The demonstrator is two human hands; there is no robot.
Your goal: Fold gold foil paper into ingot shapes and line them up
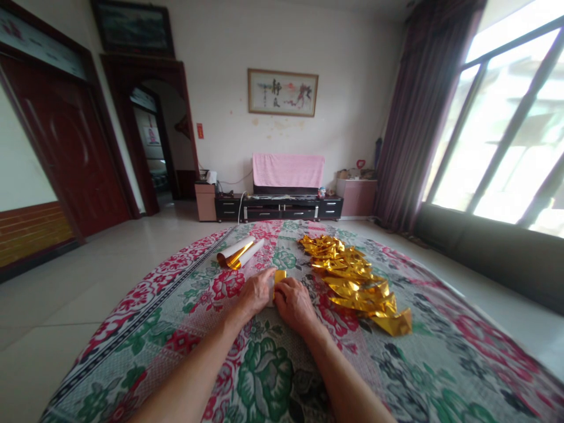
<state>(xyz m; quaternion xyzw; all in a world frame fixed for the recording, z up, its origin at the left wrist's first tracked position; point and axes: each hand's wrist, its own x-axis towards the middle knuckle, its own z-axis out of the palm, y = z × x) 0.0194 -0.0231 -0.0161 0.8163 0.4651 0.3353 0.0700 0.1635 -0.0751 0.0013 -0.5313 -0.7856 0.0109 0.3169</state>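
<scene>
My left hand and my right hand meet at the middle of a flowered cloth. Both pinch a small piece of gold foil paper, which sticks up between the fingers. Each hand has its fingers closed on the paper. A long pile of folded gold foil pieces lies just right of my right hand. A roll of gold foil sheets, white on the outside, lies beyond my left hand.
The cloth covers a wide low surface with tiled floor around it. A dark TV cabinet with a pink cover stands at the far wall. A red door is on the left, and a window with curtain on the right.
</scene>
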